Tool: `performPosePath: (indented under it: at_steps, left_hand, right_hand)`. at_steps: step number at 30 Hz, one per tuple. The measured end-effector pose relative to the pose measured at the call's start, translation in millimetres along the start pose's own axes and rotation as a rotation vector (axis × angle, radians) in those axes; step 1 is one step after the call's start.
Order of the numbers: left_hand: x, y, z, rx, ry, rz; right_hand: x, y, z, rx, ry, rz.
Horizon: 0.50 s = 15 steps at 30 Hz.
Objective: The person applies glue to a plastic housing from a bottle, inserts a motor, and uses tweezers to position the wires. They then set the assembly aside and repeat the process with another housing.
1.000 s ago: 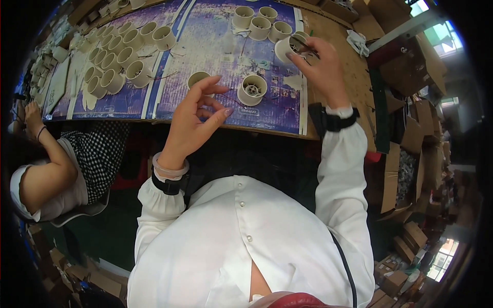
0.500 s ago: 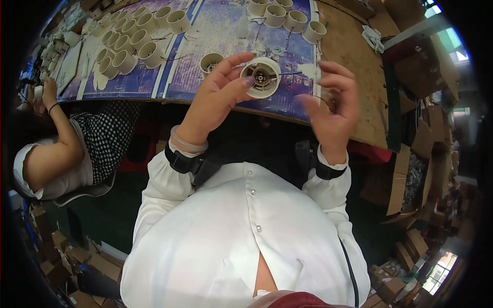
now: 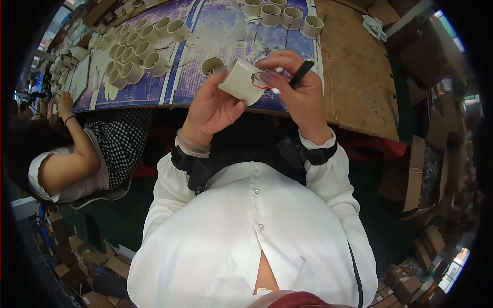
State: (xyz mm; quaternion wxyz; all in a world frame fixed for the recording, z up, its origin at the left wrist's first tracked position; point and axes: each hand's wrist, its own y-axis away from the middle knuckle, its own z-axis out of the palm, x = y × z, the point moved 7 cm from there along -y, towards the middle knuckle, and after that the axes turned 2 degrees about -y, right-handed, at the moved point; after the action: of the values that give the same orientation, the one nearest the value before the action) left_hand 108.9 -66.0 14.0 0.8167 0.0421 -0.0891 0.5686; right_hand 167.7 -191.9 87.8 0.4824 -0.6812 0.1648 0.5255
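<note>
My left hand (image 3: 211,107) holds a cream-white cylindrical housing (image 3: 240,82), tilted on its side above the table's front edge, thumb and fingers around its left end. At its right end, my right hand (image 3: 303,95) is closed, with a black stick-shaped tool (image 3: 302,73) sticking up between the fingers. By those fingertips run thin red and white wires (image 3: 258,82) with white ends; whether they are pinched or only touched, I cannot tell. Another open-topped cup-shaped housing (image 3: 212,66) stands on the table just behind my left hand.
Rows of similar cream housings (image 3: 132,72) stand at the left of the table, some with wires trailing. Several more (image 3: 292,18) stand at the back right. A co-worker (image 3: 72,149) sits at the left. An open carton (image 3: 415,177) stands at the right, below the brown board (image 3: 354,77).
The housing has been tipped from open end up to lying sideways. My right hand has moved left to it and now has the black tool and the wires at its fingers.
</note>
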Motion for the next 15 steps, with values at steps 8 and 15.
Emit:
performPosePath:
  at_steps: [8,15]
  left_hand:
    - [-15,-4,1,-0.195,0.109,-0.195]
    - [-15,-5,7,-0.118,0.115,-0.138]
  right_hand:
    - [4,-9,10,0.063,-0.058,0.108]
    - [9,-6,11,0.117,-0.011,0.045]
